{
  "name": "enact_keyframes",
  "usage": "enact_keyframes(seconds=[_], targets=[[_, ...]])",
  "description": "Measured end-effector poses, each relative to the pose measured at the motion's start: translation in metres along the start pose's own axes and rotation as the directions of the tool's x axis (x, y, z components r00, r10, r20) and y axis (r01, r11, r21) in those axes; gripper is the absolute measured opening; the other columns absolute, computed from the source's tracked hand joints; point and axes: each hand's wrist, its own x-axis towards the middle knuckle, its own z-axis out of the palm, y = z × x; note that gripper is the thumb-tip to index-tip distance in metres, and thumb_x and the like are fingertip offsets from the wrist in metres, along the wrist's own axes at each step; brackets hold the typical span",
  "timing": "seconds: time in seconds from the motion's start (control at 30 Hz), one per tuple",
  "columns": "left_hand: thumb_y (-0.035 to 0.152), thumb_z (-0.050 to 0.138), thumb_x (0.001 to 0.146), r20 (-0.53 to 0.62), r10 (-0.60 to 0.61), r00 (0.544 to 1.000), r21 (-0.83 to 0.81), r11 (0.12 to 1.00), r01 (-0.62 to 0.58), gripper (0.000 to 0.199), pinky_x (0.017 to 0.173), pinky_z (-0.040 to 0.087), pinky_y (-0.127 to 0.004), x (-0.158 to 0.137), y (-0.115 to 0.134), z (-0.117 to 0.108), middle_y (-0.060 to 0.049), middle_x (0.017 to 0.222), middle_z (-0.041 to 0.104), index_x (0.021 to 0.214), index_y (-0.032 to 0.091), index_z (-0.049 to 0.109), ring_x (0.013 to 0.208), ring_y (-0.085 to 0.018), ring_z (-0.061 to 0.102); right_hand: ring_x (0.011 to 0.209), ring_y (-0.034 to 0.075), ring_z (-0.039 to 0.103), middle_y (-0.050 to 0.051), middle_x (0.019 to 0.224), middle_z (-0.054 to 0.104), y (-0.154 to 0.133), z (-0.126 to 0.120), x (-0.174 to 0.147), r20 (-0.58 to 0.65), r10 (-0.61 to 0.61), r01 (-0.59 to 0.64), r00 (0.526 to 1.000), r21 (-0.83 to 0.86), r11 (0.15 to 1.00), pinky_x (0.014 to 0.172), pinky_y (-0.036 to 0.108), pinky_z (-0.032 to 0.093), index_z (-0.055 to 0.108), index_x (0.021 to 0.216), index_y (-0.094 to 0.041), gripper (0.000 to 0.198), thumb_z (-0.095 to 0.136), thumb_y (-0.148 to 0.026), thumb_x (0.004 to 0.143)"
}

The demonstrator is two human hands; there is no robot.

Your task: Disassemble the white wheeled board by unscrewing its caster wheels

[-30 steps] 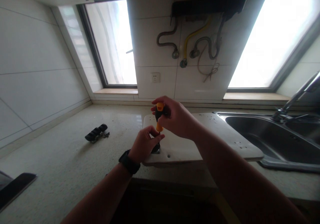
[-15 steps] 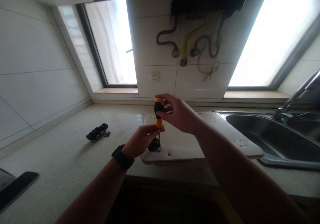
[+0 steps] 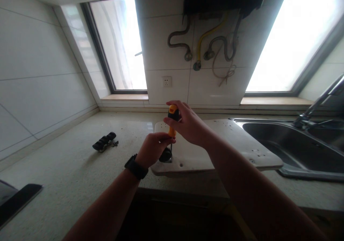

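Note:
An orange-and-black screwdriver (image 3: 172, 131) stands nearly upright over the near left corner of a white board (image 3: 199, 147). My right hand (image 3: 189, 122) is closed round its handle near the top. Just below, my left hand (image 3: 154, 146) pinches the screwdriver where handle meets shaft; a black watch (image 3: 136, 166) is on that wrist. The shaft runs down to a metal plate beside a black caster wheel (image 3: 165, 155) on the board. The exact spot under the tip is too small to make out.
Several more black casters (image 3: 104, 141) with small metal bits lie on the counter (image 3: 129, 133) to the left. A steel sink (image 3: 292, 144) with a faucet (image 3: 303, 121) is at the right. A dark flat object (image 3: 21, 201) rests at the lower left.
My right hand has turned on the handle, its thumb shifting left across it, and the screwdriver's top leans slightly right. The left wrist has moved a little to the right.

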Motion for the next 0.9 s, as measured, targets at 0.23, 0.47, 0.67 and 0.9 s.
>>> enact_keyframes(seconds=[0.23,0.47,0.67,0.9], targets=[[0.035,0.075,0.082,-0.064,-0.013,0.998,0.017,1.000,0.014,0.017,0.067,0.049,-0.031,0.002,-0.006,0.001,-0.005,0.079,0.077,0.081,0.018,0.075,0.071,-0.019,0.066,0.083,0.018,0.065,0.006,0.109,0.065,0.005,0.005,0.001,-0.001,0.072,-0.070,0.997,0.223,0.972,0.075,0.035,0.053,0.051,0.129,-0.023,0.056,0.075,-0.039,0.082],[0.039,0.078,0.081,-0.079,0.002,0.997,0.020,1.000,-0.001,0.028,0.060,0.042,-0.027,0.003,-0.010,0.008,0.000,0.068,0.066,0.073,0.018,0.061,0.061,-0.013,0.053,0.080,0.017,0.060,0.004,0.098,0.062,0.000,0.009,0.003,-0.101,0.049,-0.040,0.994,0.092,0.995,0.071,0.033,0.050,0.066,0.106,-0.021,0.046,0.083,-0.049,0.074],[0.040,0.078,0.081,-0.085,0.018,0.996,0.034,0.999,-0.015,0.031,0.061,0.044,-0.027,0.004,-0.010,0.009,0.002,0.068,0.062,0.076,0.019,0.056,0.062,-0.013,0.055,0.075,0.017,0.063,0.004,0.099,0.068,0.000,0.007,0.003,-0.108,0.099,-0.083,0.989,0.145,0.986,0.069,0.033,0.051,0.063,0.113,-0.023,0.052,0.087,-0.039,0.069],[0.033,0.067,0.092,0.096,0.076,0.993,-0.112,0.992,-0.065,0.024,0.092,0.053,-0.035,0.001,-0.005,-0.002,-0.008,0.113,0.076,0.112,0.019,0.071,0.101,-0.021,0.070,0.086,0.019,0.069,0.007,0.109,0.069,0.004,0.003,0.003,0.023,0.046,-0.051,0.999,0.267,0.962,0.075,0.035,0.056,0.055,0.125,-0.023,0.050,0.071,-0.023,0.078]])
